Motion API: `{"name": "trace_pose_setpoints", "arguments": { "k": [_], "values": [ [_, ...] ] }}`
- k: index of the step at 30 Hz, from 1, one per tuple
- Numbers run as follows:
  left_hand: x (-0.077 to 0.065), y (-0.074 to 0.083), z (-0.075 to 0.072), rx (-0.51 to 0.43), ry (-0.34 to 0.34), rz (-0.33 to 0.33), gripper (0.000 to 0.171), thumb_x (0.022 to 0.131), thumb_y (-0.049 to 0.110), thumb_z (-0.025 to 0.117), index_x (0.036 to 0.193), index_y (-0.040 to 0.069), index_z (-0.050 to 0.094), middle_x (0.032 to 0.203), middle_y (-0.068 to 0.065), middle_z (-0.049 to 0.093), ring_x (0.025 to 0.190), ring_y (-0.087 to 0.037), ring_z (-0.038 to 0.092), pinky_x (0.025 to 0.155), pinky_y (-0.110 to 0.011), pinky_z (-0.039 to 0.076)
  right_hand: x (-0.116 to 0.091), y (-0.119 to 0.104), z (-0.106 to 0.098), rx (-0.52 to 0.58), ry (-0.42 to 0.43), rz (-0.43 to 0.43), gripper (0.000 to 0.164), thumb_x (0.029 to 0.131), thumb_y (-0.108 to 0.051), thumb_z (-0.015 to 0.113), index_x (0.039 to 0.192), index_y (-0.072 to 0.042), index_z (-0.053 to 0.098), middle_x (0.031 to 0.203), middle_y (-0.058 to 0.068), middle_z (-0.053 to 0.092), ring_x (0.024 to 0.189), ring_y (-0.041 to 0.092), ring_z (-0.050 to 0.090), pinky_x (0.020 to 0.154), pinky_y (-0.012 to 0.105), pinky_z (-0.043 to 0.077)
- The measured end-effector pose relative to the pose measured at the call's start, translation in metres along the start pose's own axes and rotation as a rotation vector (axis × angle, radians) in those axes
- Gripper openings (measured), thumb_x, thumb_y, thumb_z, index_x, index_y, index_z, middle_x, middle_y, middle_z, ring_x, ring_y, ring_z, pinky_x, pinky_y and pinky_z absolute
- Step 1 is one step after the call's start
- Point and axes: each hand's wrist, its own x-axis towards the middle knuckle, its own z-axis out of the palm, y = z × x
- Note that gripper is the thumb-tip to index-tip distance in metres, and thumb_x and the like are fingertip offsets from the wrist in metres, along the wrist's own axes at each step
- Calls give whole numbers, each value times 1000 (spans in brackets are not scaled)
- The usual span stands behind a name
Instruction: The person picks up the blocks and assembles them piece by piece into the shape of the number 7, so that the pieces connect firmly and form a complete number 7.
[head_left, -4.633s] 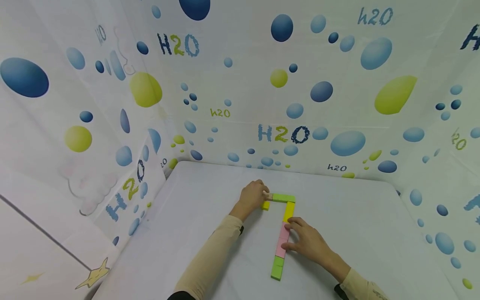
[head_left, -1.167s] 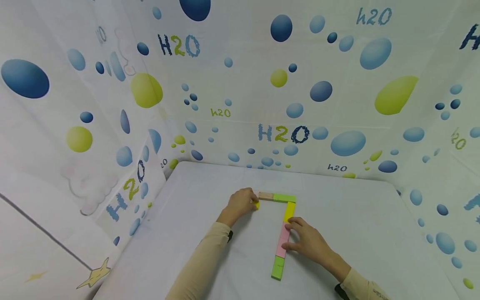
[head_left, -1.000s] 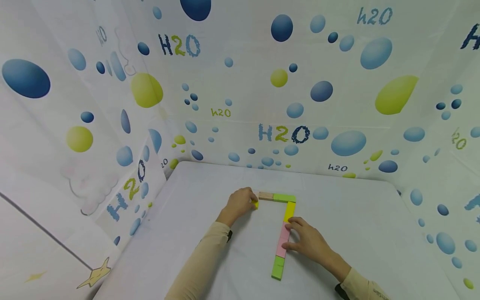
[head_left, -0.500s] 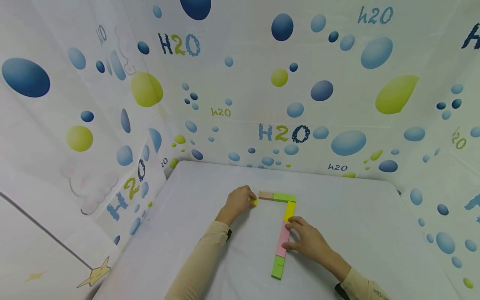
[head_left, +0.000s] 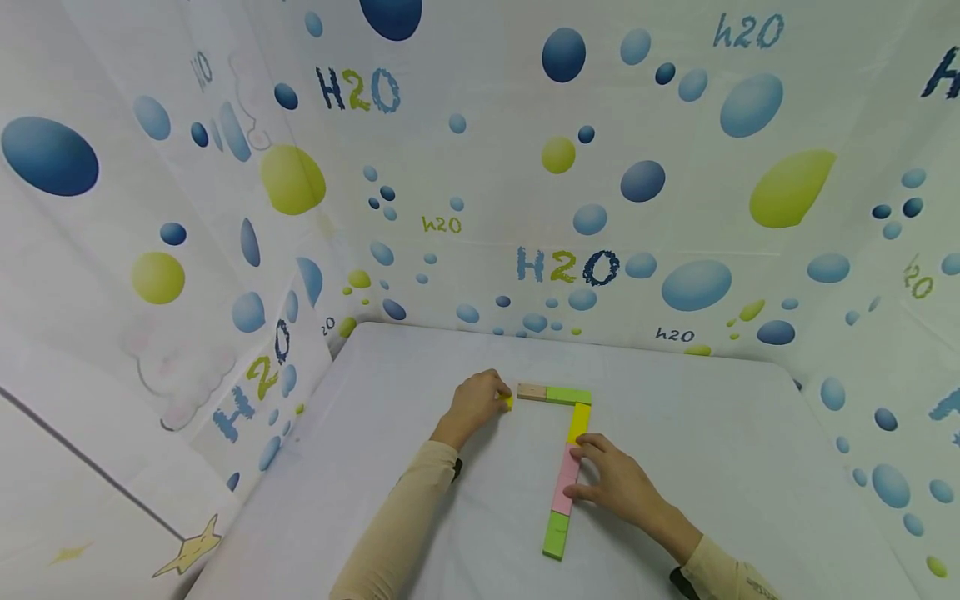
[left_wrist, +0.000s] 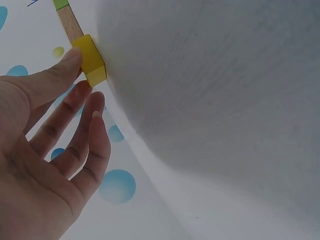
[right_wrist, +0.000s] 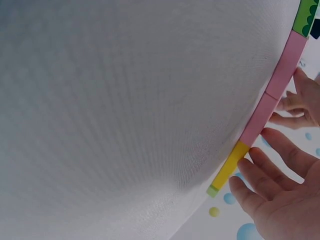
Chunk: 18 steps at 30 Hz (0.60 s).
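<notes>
My left hand (head_left: 476, 400) pinches a small yellow block (left_wrist: 91, 59) between thumb and fingertips. In the head view a narrow gap separates this block from the left end of a far row, made of a plain wooden block (head_left: 532, 392) and a green block (head_left: 568, 396). From that corner a column runs toward me: another yellow block (head_left: 579, 422), two pink blocks (head_left: 561, 498) end to end, then green at the near end (head_left: 556, 537). My right hand (head_left: 618, 483) lies along the column's right side, spread fingertips and thumb touching the pink blocks' edge.
The blocks lie on a white-covered table (head_left: 420, 358). Behind it and at both sides hang white curtains (head_left: 480, 167) printed with blue and green drops and H2O lettering. The far table edge runs just beyond the block row.
My left hand has come away leftward from the wooden block, taking the yellow block along. Over the last second it has shifted slightly farther from me. My right hand has stayed in place.
</notes>
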Motion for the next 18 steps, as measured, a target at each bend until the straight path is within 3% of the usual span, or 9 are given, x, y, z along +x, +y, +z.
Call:
{"name": "trace_pose_setpoints", "arguments": {
  "k": [18],
  "values": [
    [3, 5, 0, 40, 22, 6, 21, 89, 16, 83, 110, 14, 83, 108, 0, 70, 102, -22, 70, 85, -38, 60, 0, 3, 1, 5, 3, -9, 74, 75, -53, 91, 131, -10, 72, 143, 4, 59, 127, 27, 61, 103, 48, 54]
  ]
}}
